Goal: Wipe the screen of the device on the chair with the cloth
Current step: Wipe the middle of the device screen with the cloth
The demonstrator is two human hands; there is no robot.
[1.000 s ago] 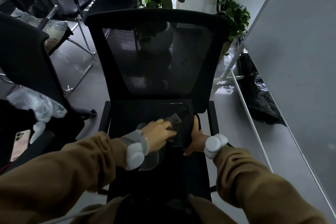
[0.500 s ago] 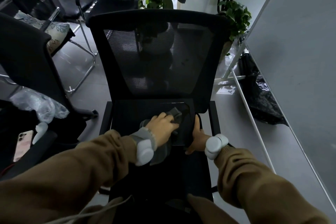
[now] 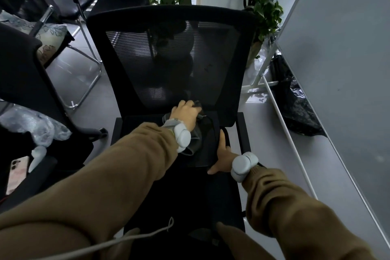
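Left hand [image 3: 185, 113] pressed on cloth [image 3: 193, 143] | right hand [image 3: 221, 158] clamped on device [image 3: 207, 139] edge | risk: device slid off chair [image 3: 168, 59] if over-pushed

My left hand [image 3: 185, 112] is now much farther up the device [image 3: 207, 145] than a second ago, at its far edge against the foot of the chair [image 3: 173, 59] back. The cloth [image 3: 193, 143] no longer leads under my fingers [image 3: 195, 110]; it trails behind, bunched beneath my wrist, with more dark screen bare beside it.
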